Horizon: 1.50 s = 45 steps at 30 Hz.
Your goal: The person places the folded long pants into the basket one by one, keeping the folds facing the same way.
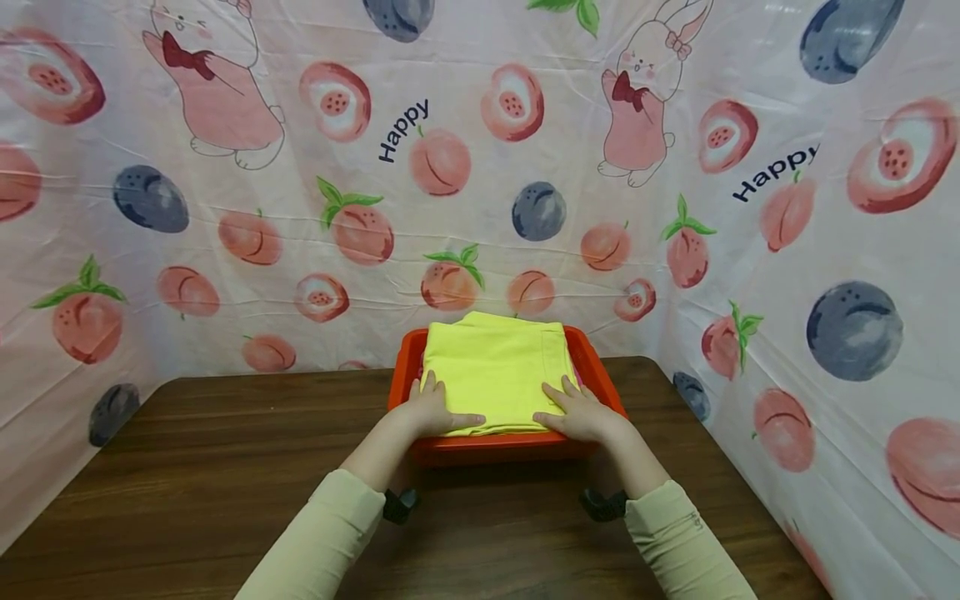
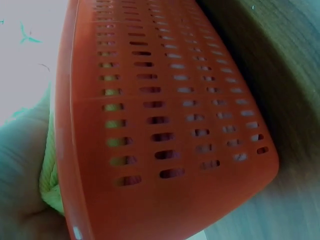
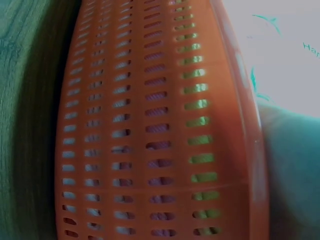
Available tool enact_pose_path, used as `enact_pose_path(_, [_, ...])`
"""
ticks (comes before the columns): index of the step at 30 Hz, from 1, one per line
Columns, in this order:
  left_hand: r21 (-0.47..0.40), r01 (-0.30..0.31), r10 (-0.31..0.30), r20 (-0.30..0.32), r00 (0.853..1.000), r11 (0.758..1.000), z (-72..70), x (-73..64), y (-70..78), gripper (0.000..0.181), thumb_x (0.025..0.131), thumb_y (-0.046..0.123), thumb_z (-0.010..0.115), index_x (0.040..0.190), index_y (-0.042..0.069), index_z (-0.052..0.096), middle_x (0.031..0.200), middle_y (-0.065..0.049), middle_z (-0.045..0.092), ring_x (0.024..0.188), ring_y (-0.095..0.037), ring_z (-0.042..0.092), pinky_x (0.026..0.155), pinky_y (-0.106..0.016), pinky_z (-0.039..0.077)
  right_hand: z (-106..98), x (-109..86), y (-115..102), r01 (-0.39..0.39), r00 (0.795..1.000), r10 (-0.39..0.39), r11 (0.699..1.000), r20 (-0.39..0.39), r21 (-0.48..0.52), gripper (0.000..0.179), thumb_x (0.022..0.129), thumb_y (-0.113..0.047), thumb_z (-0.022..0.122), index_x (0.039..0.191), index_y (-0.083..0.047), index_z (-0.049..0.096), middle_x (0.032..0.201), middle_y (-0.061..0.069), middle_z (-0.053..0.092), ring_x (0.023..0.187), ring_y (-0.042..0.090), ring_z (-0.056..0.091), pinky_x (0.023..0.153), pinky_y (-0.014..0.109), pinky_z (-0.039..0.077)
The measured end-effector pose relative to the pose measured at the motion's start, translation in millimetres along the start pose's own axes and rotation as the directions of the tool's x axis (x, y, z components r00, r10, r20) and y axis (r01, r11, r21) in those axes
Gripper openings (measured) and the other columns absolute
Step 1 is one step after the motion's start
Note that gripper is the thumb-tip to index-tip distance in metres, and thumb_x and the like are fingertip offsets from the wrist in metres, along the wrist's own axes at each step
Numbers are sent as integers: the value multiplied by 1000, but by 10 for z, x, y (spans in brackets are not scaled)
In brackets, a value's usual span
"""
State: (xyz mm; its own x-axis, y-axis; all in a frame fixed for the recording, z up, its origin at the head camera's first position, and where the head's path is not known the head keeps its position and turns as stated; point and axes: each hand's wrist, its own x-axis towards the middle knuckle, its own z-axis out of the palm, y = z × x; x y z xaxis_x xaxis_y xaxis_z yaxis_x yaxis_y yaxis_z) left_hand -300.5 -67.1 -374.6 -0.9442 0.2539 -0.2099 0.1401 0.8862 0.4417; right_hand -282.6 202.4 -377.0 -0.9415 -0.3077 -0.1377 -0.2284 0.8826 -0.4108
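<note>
A folded yellow cloth (image 1: pixel 498 371) lies on top inside an orange plastic basket (image 1: pixel 495 450). My left hand (image 1: pixel 433 412) rests on the cloth's front left corner, fingers spread, thumb pointing inward. On the front right corner my right hand (image 1: pixel 581 412) lies the same way, its fingers spread over the cloth. In the left wrist view the slotted basket wall (image 2: pixel 175 200) fills the middle, and yellow cloth shows beside the left hand (image 2: pixel 20 175). Pink and pale fabric shows through the slots under the yellow layer. The right wrist view has the right hand (image 3: pixel 290 165) past the basket rim (image 3: pixel 255 175).
The basket stands toward the back of a dark brown wooden table (image 1: pixel 225 467). Behind and to the right hangs a pale curtain (image 1: pixel 465 208) printed with peaches, plums and rabbits. Black straps (image 1: pixel 603 504) sit at both wrists.
</note>
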Motion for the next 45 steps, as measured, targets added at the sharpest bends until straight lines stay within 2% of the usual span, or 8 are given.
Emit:
enact_pose_path(10, [79, -3, -7, 122, 992, 997, -68, 17, 11, 109, 83, 71, 49, 148, -10, 15, 155, -28, -1, 139, -49, -3, 109, -60, 11, -40, 20, 4, 3, 999, -1, 999, 36, -50, 70, 96, -52, 46, 151, -11, 30, 154, 27, 15, 138, 50, 9, 106, 65, 12])
enact_pose_path(16, [146, -15, -4, 130, 992, 989, -89, 44, 10, 105, 86, 70, 44, 148, -10, 17, 155, -28, 2, 141, -43, -2, 110, -57, 11, -37, 22, -23, -13, 999, 15, 998, 30, -69, 68, 96, -51, 45, 151, -13, 31, 154, 25, 16, 139, 48, 8, 106, 65, 13])
enact_pose_path(18, [169, -25, 4, 127, 992, 985, -42, 187, -79, 111, 82, 76, 43, 148, -10, 18, 155, -28, 2, 142, -42, -2, 110, -57, 11, -55, 30, -44, -23, 999, 26, 997, 39, -76, 68, 96, -51, 45, 151, -13, 31, 155, 25, 16, 140, 48, 7, 106, 65, 13])
enact_pose_path(24, [177, -31, 2, 163, 987, 984, -159, 145, 9, 104, 84, 72, 47, 149, -6, 22, 154, -30, 4, 142, -43, 1, 110, -58, 10, -162, 89, -107, -12, 997, 19, 996, 73, -93, 69, 95, -47, 50, 150, -9, 34, 152, 26, 23, 138, 48, 16, 108, 60, 16])
enact_pose_path(25, [175, -39, 11, 157, 988, 984, -210, 80, 71, 99, 86, 68, 47, 149, -4, 24, 154, -30, 6, 142, -42, 3, 110, -59, 11, -189, 103, -117, -2, 997, 9, 995, 73, -99, 69, 94, -46, 52, 149, -7, 35, 151, 26, 25, 137, 48, 18, 109, 58, 17])
enact_pose_path(32, [188, -110, 99, 65, 993, 976, -339, 210, 178, 83, 92, 59, 48, 150, 3, 29, 154, -27, 12, 142, -42, 7, 106, -66, 12, -430, 217, -200, 40, 997, -34, 995, 63, -96, 69, 93, -36, 61, 148, -4, 34, 150, 25, 29, 139, 40, 22, 109, 53, 22])
enact_pose_path(40, [223, -81, 98, -64, 993, 971, -496, 356, 203, 77, 96, 56, 45, 151, 5, 26, 156, -23, 13, 142, -43, 5, 104, -69, 9, -596, 467, -214, 88, 995, -91, 992, -34, -88, 65, 97, -31, 55, 148, 0, 30, 150, 27, 26, 140, 42, 18, 110, 54, 19])
enact_pose_path(45, [235, -73, 111, -152, 982, 969, -488, 473, 143, 74, 98, 53, 42, 152, 8, 24, 157, -21, 11, 142, -43, 3, 103, -70, 5, -532, 667, -127, 20, 991, -32, 996, -130, -91, 66, 99, -36, 51, 152, -8, 24, 155, 25, 14, 140, 44, 11, 106, 65, 15])
